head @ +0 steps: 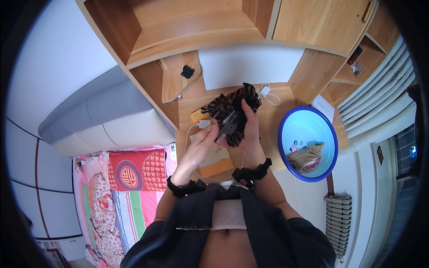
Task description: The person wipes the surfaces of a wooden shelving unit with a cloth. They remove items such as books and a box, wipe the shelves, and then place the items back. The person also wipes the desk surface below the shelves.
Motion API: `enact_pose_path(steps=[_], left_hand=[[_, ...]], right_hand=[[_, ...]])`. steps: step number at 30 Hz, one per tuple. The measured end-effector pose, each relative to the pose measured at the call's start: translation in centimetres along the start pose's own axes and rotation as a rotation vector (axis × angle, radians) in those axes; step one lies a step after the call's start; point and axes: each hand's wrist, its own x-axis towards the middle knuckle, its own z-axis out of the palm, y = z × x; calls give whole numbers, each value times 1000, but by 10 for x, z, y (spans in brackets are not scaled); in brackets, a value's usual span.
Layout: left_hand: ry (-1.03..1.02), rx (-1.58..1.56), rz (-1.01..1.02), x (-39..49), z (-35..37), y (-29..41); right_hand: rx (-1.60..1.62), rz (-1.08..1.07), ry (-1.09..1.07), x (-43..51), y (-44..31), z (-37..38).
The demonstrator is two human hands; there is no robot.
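Note:
My right hand (249, 129) grips a bunched dark cloth with brown stripes (223, 105) above the wooden desk. Against the cloth lies a dark, partly clear object (228, 125), perhaps a hair claw clip; its exact kind is hard to tell. The fingers of my left hand (201, 140) pinch its lower left end. Below the hands, a paper (214, 155) and an orange-yellow box (216, 167) rest on the desk. A yellow object (198, 116) and a white charger plug (203, 124) are just left of the cloth.
A blue plastic basin (280, 140) with crumpled cloths (306, 157) stands at the desk's right end. Another white charger (265, 91) with its cable lies at the back. Wooden shelves (201, 31) overhang the desk. To the left is a bed with a red pillow (137, 169).

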Motion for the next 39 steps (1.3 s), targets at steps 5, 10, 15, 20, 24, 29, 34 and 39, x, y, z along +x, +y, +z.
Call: enact_pose_path(steps=[5, 10, 15, 20, 24, 29, 34, 39], left_hand=[[-17, -68, -33, -18, 22, 3], [173, 11, -152, -17, 36, -29], [142, 248, -12, -15, 44, -56], [46, 215, -22, -26, 50, -44], [99, 255, -120, -35, 53, -34], [56, 203, -141, -40, 47, -30], [-2, 81, -48, -53, 41, -18], [112, -89, 100, -29, 45, -12]], right_hand=[[-208, -5, -68, -26, -4, 12], [-696, -150, -5, -54, 7, 16], [-881, -198, 80, -62, 11, 2], [-601, -268, 143, -47, 1, -2], [-579, -274, 62, -42, -2, -1], [-373, -198, 214, -30, -7, -8], [-153, -173, 260, -17, -56, -14], [-168, -93, 49, -44, -41, -2]])
